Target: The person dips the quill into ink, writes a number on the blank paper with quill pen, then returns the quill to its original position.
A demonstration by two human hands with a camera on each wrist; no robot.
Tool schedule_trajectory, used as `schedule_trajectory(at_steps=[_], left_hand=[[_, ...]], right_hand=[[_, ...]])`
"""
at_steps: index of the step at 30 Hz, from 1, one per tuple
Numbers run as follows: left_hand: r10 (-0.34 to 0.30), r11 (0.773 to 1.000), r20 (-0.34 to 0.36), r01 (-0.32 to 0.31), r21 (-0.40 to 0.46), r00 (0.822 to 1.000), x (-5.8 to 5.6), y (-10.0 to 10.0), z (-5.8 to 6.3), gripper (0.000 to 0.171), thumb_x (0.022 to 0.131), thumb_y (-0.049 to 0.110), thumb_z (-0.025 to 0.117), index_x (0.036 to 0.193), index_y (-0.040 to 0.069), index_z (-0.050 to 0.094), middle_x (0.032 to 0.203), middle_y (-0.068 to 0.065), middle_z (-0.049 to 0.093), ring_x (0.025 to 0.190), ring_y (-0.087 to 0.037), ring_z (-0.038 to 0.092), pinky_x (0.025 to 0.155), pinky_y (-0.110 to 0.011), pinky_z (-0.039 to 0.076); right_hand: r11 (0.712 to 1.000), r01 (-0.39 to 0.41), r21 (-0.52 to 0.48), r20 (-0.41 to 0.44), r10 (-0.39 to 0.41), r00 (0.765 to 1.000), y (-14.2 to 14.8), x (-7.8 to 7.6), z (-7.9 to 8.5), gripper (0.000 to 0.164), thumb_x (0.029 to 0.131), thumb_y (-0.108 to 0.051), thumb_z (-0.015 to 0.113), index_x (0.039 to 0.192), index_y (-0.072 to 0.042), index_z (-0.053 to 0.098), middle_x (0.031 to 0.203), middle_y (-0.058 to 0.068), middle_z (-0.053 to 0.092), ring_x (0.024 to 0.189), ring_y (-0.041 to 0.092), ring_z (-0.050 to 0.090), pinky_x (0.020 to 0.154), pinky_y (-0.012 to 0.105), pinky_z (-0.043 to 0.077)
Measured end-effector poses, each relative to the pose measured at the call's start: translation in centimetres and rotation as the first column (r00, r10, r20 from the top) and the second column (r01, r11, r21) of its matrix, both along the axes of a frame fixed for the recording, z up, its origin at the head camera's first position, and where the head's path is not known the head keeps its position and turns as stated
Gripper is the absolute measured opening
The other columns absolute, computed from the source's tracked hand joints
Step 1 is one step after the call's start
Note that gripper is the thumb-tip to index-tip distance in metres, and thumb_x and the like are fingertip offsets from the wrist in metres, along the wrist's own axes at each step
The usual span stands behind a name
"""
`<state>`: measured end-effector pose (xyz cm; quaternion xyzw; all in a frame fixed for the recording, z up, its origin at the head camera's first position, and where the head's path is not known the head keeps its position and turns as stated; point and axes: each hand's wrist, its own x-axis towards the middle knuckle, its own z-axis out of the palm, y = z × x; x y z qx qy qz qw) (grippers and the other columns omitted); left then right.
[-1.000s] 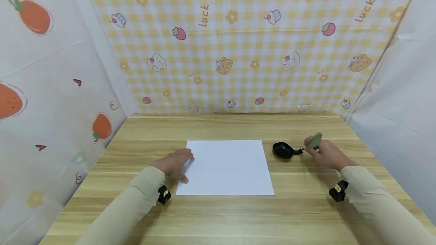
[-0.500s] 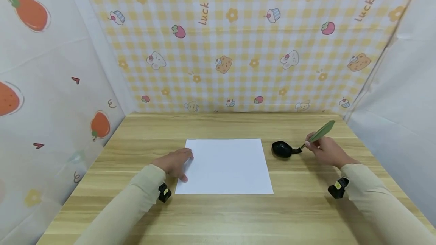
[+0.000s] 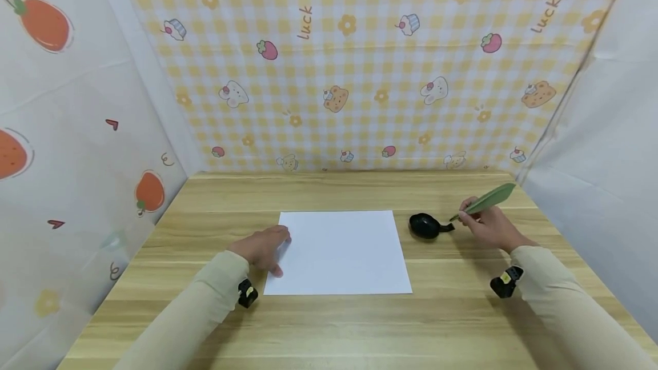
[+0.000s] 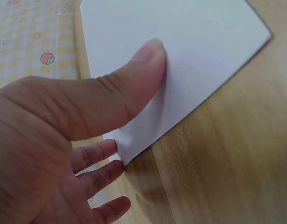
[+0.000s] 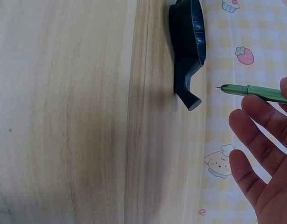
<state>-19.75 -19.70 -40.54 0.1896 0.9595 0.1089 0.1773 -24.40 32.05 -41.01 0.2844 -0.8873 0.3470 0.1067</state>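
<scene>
In the head view a sheet of white paper (image 3: 336, 253) lies flat on the table. My left hand (image 3: 261, 249) rests on its left edge with the fingers spread; the left wrist view shows the thumb (image 4: 143, 70) over the paper. On the right, my right hand (image 3: 490, 226) pinches a green pen (image 3: 485, 200) with a leaf-shaped end pointing up and right. Its bare tip (image 5: 220, 87) is apart from the neck of a black pen holder (image 3: 425, 226), round-bodied with a short bent spout (image 5: 187, 91). The holder sits between the paper and my right hand.
The wood-grain table (image 3: 334, 330) ends at a yellow checked cloth (image 3: 360, 73) at the back. A white printed cloth (image 3: 77, 159) hangs on the left, and a plain white one (image 3: 606, 147) on the right.
My right hand has drawn the pen out of the holder's spout, and its leaf-shaped end has swung up and right. The left hand stays in place on the paper.
</scene>
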Motion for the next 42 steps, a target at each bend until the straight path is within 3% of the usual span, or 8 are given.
schedule_trajectory(at_steps=[6, 13, 22, 29, 36, 42], left_hand=[[0.014, 1.0, 0.008, -0.014, -0.003, 1.0, 0.1, 0.1, 0.1, 0.072, 0.066, 0.02, 0.09, 0.127, 0.006, 0.053, 0.149, -0.014, 0.037, 0.131, -0.037, 0.041, 0.106, -0.048, 0.036], [-0.003, 1.0, 0.003, 0.003, 0.0, 1.0, 0.1, 0.1, 0.1, 0.071, 0.067, 0.02, 0.089, 0.126, 0.005, 0.053, 0.147, -0.016, 0.038, 0.13, -0.038, 0.042, 0.105, -0.048, 0.037], [0.021, 1.0, 0.016, -0.021, 0.001, 1.0, -0.3, 0.1, 0.1, 0.072, 0.067, 0.02, 0.089, 0.128, 0.007, 0.053, 0.149, -0.015, 0.036, 0.131, -0.037, 0.041, 0.106, -0.048, 0.036], [0.013, 1.0, 0.017, -0.014, 0.004, 1.0, -0.3, 0.1, 0.0, 0.072, 0.067, 0.02, 0.089, 0.128, 0.006, 0.053, 0.149, -0.014, 0.036, 0.132, -0.037, 0.04, 0.107, -0.048, 0.035], [0.013, 1.0, 0.006, -0.013, -0.017, 1.0, 0.1, 0.0, -0.3, 0.073, 0.068, 0.022, 0.089, 0.13, 0.006, 0.053, 0.15, -0.013, 0.036, 0.133, -0.036, 0.039, 0.106, -0.048, 0.036], [0.009, 1.0, 0.002, -0.009, -0.019, 1.0, 0.2, 0.2, -0.2, 0.072, 0.069, 0.022, 0.089, 0.128, 0.006, 0.052, 0.148, -0.013, 0.038, 0.132, -0.035, 0.04, 0.106, -0.048, 0.037]], right_hand=[[1.0, 0.007, -0.028, 0.004, -0.007, 1.0, -0.3, 0.1, 0.1, 0.006, 0.095, 0.002, 0.056, 0.09, -0.001, 0.055, 0.076, 0.009, 0.058, 0.058, 0.014, 0.053, 0.052, 0.026, 0.044], [0.999, 0.01, -0.04, 0.069, -0.008, 0.998, -1.3, 0.9, 1.0, 0.005, 0.095, 0.005, 0.055, 0.091, 0.003, 0.051, 0.082, 0.012, 0.057, 0.063, 0.009, 0.048, 0.053, 0.026, 0.042], [0.995, 0.063, -0.075, 0.168, -0.049, 0.985, -1.5, 0.2, 0.6, 0.01, 0.1, -0.008, 0.053, 0.095, 0.0, 0.052, 0.085, 0.017, 0.06, 0.072, 0.027, 0.056, 0.058, 0.026, 0.042], [0.99, 0.106, -0.094, 0.23, -0.082, 0.97, -2.0, 0.2, 0.8, 0.012, 0.1, -0.01, 0.053, 0.098, 0.001, 0.052, 0.089, 0.019, 0.062, 0.079, 0.025, 0.06, 0.062, 0.025, 0.044], [0.989, 0.102, -0.103, 0.231, -0.076, 0.97, -2.3, 0.0, 0.4, 0.011, 0.1, -0.01, 0.053, 0.098, 0.001, 0.052, 0.089, 0.021, 0.064, 0.078, 0.029, 0.061, 0.061, 0.025, 0.047], [0.987, 0.093, -0.13, 0.209, -0.064, 0.976, -2.4, 0.0, 0.0, 0.011, 0.101, -0.009, 0.052, 0.096, 0.002, 0.052, 0.085, 0.019, 0.065, 0.074, 0.023, 0.063, 0.06, 0.024, 0.047]])
